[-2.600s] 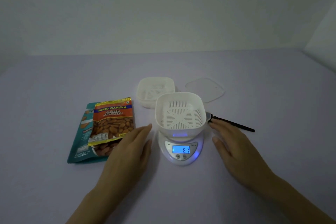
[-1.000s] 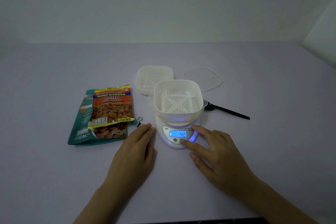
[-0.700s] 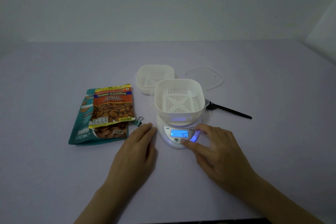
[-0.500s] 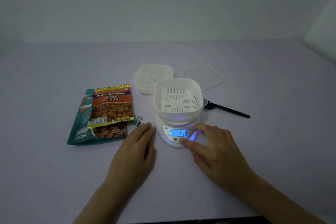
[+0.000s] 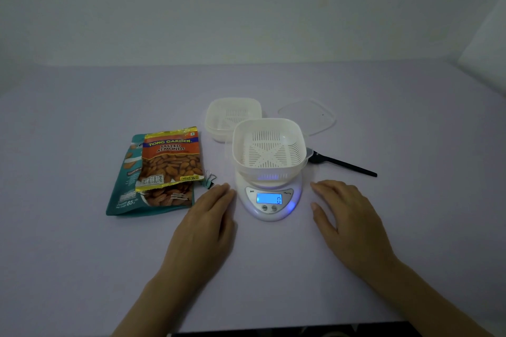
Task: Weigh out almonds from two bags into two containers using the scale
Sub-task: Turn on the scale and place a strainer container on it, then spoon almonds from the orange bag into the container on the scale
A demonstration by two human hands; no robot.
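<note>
A white digital scale (image 5: 269, 206) stands at the table's middle, its blue display reading 0. An empty white slotted container (image 5: 269, 148) sits on the scale. A second empty white container (image 5: 232, 117) stands just behind it to the left. An orange salted-almonds bag (image 5: 171, 159) lies on top of a teal almond bag (image 5: 124, 186) at the left. My left hand (image 5: 204, 227) lies flat on the table left of the scale, holding nothing. My right hand (image 5: 347, 221) lies flat right of the scale, also holding nothing.
A clear lid (image 5: 308, 117) lies behind the scale to the right. A black spoon (image 5: 342, 164) lies right of the container. A small binder clip (image 5: 209, 179) sits by the bags' lower right corner. The table's front edge runs along the bottom.
My right hand has left the scale's buttons and moved to the table on the right. The display changed from 40 to 0. My left hand stayed put.
</note>
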